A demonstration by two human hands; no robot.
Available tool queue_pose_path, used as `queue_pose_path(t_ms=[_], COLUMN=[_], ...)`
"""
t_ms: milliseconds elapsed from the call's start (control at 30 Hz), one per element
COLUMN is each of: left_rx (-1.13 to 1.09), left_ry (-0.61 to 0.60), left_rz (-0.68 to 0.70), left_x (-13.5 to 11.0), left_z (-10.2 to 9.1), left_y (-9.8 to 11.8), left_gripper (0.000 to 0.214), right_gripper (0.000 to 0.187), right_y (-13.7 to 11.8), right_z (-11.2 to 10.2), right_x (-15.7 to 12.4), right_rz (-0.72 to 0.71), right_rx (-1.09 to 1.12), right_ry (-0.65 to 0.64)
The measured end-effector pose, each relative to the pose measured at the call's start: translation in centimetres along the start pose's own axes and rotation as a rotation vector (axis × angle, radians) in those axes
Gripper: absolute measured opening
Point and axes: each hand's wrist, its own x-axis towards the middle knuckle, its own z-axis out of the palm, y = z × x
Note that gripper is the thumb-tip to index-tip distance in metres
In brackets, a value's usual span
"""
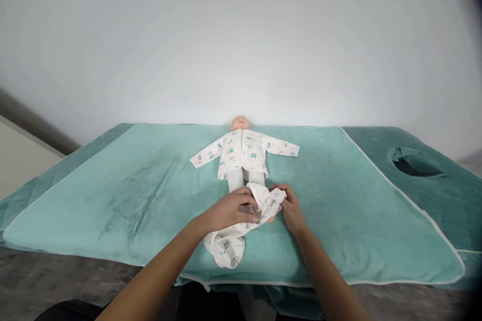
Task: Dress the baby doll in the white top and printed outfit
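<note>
A baby doll (240, 123) lies on its back, head toward the wall, in a white printed baby shirt (243, 153) with sleeves spread out. Its pale legs (235, 179) show below the hem. White printed baby pants (227, 248) are bunched around the lower end of the legs, one part trailing toward the near edge. My left hand (232, 210) is closed on the pants, thumb and fingers curved around a greyish patch I cannot make out. My right hand (291, 208) pinches the other side of the fabric. A bit of the doll's foot (270, 219) shows under the cloth.
A green plush blanket (339, 220) with white edging covers the bed. At the right, a face hole (416, 163) opens in the darker green cover (452, 205). A white wall (241, 40) stands right behind the bed; the grey floor (68, 276) shows in front.
</note>
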Motion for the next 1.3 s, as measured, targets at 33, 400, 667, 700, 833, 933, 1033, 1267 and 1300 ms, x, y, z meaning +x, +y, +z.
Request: queue_pose_path(t_ms=[33,400,667,700,833,933,1033,1267,1300], left_rx=[0.039,-0.748,-1.011,-1.059,-1.231,-1.302,-1.340,-1.322,-1.310], left_ry=[-0.045,0.623,0.738,0.710,0.598,0.567,0.581,0.440,0.365], left_rz=[0.023,-0.112,-0.140,-0.121,-0.030,0.033,0.066,0.011,-0.001], left_x=[-0.1,1.9,3.2,2.9,1.8,1.5,1.4,1.1,1.1], left_z=[0.0,-3.4,-1.2,-0.9,-0.5,-0.4,-0.4,-0.2,-0.1], left_y=[0.2,-4.0,-9.8,-10.1,-11.1,-11.6,-11.8,-12.4,-12.7], left_gripper=[0.020,0.037,0.041,0.040,0.040,0.039,0.037,0.049,0.055], right_gripper=[0.012,0.020,0.020,0.022,0.040,0.032,0.031,0.028,0.029], right_y=[0.1,0.0,-0.3,-0.9,-5.6,-8.3,-8.4,-6.6,-6.5], right_z=[0.0,-0.2,0.2,0.4,3.6,7.7,10.7,11.1,11.1], right_x=[0.0,0.1,0.7,0.8,1.9,3.0,4.3,7.1,7.3], right_rz=[0.003,0.009,-0.046,-0.066,-0.158,-0.100,-0.008,0.368,0.372], right_rx=[0.002,-0.021,-0.073,-0.083,-0.225,-0.456,-0.636,-0.080,0.000], right_ry=[0.001,-0.006,-0.078,-0.100,-0.228,-0.440,-0.652,-0.573,-0.493])
